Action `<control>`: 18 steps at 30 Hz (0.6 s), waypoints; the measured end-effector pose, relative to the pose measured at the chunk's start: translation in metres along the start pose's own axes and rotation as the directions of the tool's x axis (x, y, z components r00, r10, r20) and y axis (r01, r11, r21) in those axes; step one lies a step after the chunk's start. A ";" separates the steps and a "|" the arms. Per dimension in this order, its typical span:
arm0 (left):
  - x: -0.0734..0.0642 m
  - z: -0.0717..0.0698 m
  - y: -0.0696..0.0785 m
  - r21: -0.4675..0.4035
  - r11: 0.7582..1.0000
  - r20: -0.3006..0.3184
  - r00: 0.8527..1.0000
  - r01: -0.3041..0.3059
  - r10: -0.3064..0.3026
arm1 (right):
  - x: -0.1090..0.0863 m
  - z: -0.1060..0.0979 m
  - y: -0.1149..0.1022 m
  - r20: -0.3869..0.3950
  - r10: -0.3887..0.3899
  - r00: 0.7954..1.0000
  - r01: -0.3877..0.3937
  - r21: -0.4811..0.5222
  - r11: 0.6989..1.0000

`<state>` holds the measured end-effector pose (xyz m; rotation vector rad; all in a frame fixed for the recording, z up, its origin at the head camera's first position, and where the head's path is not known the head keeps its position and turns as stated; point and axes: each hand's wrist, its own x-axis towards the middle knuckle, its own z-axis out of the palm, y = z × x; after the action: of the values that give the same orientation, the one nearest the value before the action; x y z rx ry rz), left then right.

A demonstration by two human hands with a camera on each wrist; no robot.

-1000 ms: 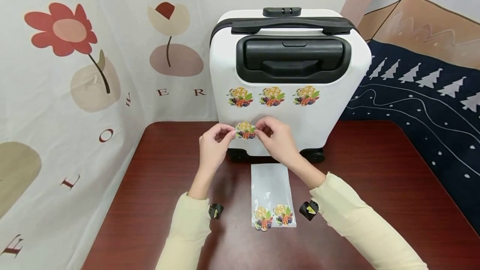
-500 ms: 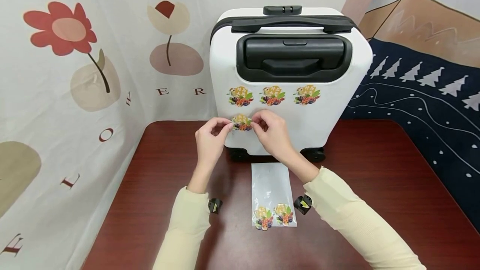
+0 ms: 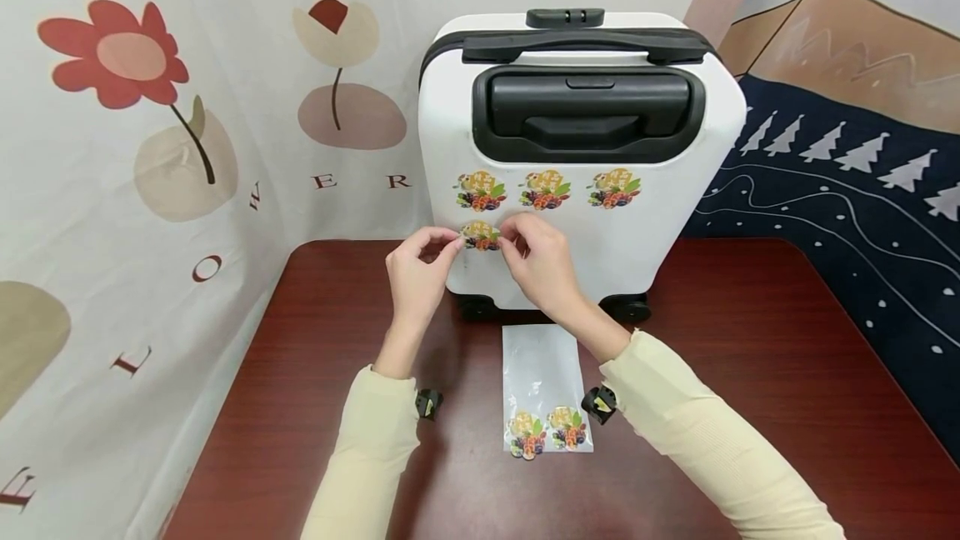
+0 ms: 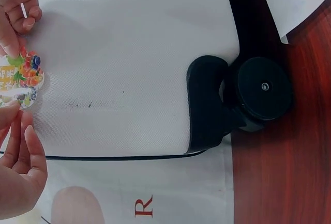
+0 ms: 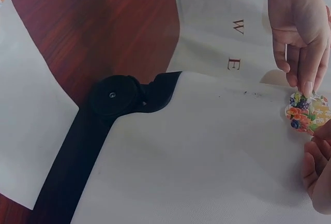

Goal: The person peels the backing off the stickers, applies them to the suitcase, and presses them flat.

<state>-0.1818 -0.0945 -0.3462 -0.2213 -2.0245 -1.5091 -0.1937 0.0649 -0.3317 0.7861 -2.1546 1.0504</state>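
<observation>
A fruit-patterned sticker [image 3: 480,236] is pinched at its two side edges, close against the white suitcase [image 3: 592,248]. My left hand [image 3: 422,269] grips its left edge between thumb and forefinger. On the other edge, my right hand [image 3: 542,263] pinches in the same way. Right above it, a row of three like stickers is stuck on below the black handle recess, the middle sticker [image 3: 544,190] among them. The left wrist view shows the held sticker [image 4: 23,79] at its left border, and in the right wrist view both hands meet at the sticker [image 5: 307,113].
The suitcase stands upright on a dark red wooden table [image 3: 300,373], its black wheels [image 3: 628,308] at the bottom. In front lies a white sheet [image 3: 540,365] with two more stickers [image 3: 567,428] at its near end. Printed cloth [image 3: 352,207] hangs behind.
Both hands have moved up and slightly left with the sticker, from low on the suitcase to just beneath the left sticker of the row. The sheet with two stickers has stayed put.
</observation>
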 end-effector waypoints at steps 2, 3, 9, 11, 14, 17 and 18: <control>0.000 0.000 0.005 0.002 1.000 -0.002 1.000 -0.006 0.006 | 0.001 0.000 0.000 -0.004 0.004 1.000 -0.004 -0.011 1.000; 0.001 0.000 0.005 0.006 1.000 -0.003 1.000 -0.011 0.012 | 0.001 0.001 0.000 -0.005 0.006 1.000 -0.007 -0.017 1.000; 0.003 0.002 -0.009 0.025 0.999 -0.008 0.999 -0.048 0.048 | 0.002 0.002 -0.002 -0.015 0.023 1.000 -0.023 -0.048 0.999; 0.004 0.002 -0.009 0.031 0.998 -0.011 0.998 -0.053 0.054 | 0.002 0.002 -0.003 -0.021 0.028 0.999 -0.029 -0.056 0.998; 0.004 0.002 -0.009 0.036 0.997 -0.017 0.998 -0.064 0.065 | 0.002 0.002 -0.003 -0.029 0.024 0.999 -0.025 -0.066 0.997; 0.004 0.002 -0.009 0.044 0.995 -0.022 0.996 -0.084 0.085 | 0.002 0.003 -0.003 -0.038 0.005 0.999 -0.009 -0.085 0.996; 0.004 0.003 -0.009 0.050 0.995 -0.023 0.996 -0.090 0.091 | 0.002 0.003 -0.003 -0.042 -0.003 0.999 -0.001 -0.095 0.995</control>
<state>-0.1903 -0.0960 -0.3514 -0.2693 -2.0011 -1.3988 -0.1939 0.0601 -0.3305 0.7149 -2.1513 0.9483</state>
